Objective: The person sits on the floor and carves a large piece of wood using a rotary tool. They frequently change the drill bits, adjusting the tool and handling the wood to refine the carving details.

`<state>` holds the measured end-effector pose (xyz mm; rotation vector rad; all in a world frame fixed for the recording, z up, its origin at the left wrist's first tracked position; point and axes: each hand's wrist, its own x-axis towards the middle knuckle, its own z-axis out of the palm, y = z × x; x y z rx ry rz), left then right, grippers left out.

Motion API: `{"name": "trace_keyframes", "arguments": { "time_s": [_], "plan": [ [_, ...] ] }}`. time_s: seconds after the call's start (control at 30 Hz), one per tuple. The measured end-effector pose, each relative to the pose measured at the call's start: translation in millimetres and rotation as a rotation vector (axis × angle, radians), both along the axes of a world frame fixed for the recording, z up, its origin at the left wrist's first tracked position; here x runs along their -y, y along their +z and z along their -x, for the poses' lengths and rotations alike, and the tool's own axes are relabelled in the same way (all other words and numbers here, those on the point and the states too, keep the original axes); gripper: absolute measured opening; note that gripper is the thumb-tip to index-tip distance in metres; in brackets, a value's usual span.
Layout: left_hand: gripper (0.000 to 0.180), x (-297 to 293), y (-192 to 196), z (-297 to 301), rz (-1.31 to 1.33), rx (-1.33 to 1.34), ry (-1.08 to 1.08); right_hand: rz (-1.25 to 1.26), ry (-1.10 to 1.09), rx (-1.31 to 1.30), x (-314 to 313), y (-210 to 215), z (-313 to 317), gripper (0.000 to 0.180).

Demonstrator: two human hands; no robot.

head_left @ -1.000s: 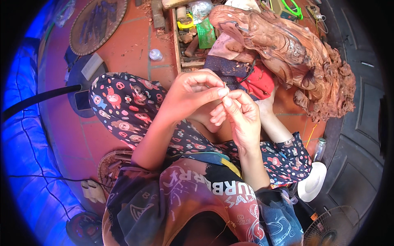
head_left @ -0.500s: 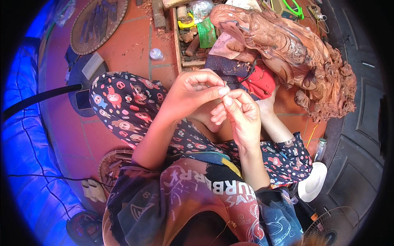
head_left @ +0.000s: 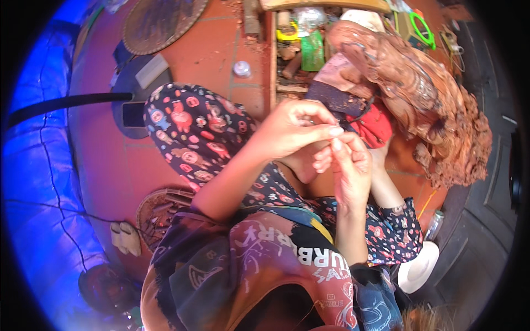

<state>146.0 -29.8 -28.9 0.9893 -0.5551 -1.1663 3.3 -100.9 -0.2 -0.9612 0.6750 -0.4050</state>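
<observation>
My left hand (head_left: 298,129) and my right hand (head_left: 352,165) meet over my lap, fingertips nearly touching. Each has thumb and forefinger pinched together, around something too small to make out. Just beyond them, to the right, a large carved wooden sculpture (head_left: 425,94) leans on a bundle of dark knitted cloth (head_left: 335,96) and red cloth (head_left: 374,127). Its surface is reddish brown with deep folds and curls.
A wooden box (head_left: 273,71) holds wood pieces, a yellow tape roll (head_left: 287,34) and a green packet (head_left: 313,51). A small bottle (head_left: 241,68) and a round tray (head_left: 160,27) stand on the tiles, left of it. A black stand base (head_left: 138,83) lies left of my knee.
The whole view has swung, so the surroundings and my hands appear farther right and slightly lower. Both hands keep their pinch, fingertips close together.
</observation>
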Motion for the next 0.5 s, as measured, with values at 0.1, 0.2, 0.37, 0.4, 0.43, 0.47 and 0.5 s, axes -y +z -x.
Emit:
{"name": "trace_keyframes", "arguments": {
  "time_s": [0.1,0.2,0.37,0.4,0.43,0.47,0.5],
  "plan": [
    [0.009,-2.5,-1.2,-0.5,0.016,-0.157,-0.045,0.011,0.01,-0.008,0.8,-0.5,-0.6,0.013],
    [0.009,-3.0,-4.1,-1.4,0.036,-0.118,-0.025,0.031,0.021,-0.002,-0.1,-0.8,-3.0,0.014],
    [0.009,-3.6,-5.3,-2.4,0.005,-0.091,-0.029,0.034,0.026,0.0,-0.3,-3.0,-3.3,0.015],
    [0.008,-4.0,-4.5,-2.4,0.0,-0.083,-0.025,0.029,0.035,0.006,0.2,-4.0,-2.3,0.016],
    [0.008,-4.7,-3.5,-2.8,-0.005,-0.074,-0.022,0.025,0.043,0.013,0.2,-4.6,-1.8,0.017],
    [0.008,-4.2,-1.3,-3.8,0.003,-0.076,0.01,0.037,0.01,-0.004,0.4,-4.6,-2.0,0.017],
    [0.007,-5.4,2.5,-7.3,0.011,-0.079,0.042,0.048,-0.024,-0.022,-0.2,-5.0,-4.4,0.018]
  ]
}}
